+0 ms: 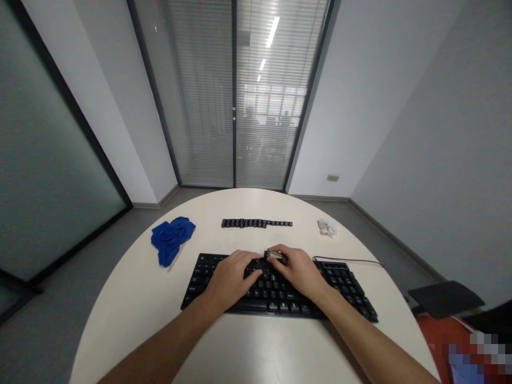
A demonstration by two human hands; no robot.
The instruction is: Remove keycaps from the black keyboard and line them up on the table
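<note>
A black keyboard lies across the table in front of me, partly hidden by my hands and forearms. My left hand rests over its left-middle keys, thumb and index finger apart, with nothing seen between them. At the keyboard's upper middle, my right hand is closed, thumb and index finger pinching a small black keycap. A whitish patch shows between those fingers; what it is I cannot make out. Behind the keyboard, several loose black keycaps stand in a row on the table.
The round white table holds a crumpled blue cloth with a thin light stick beside it at left. A crumpled white tissue lies at right. The keyboard's cable runs rightward. A chair stands beyond the right edge.
</note>
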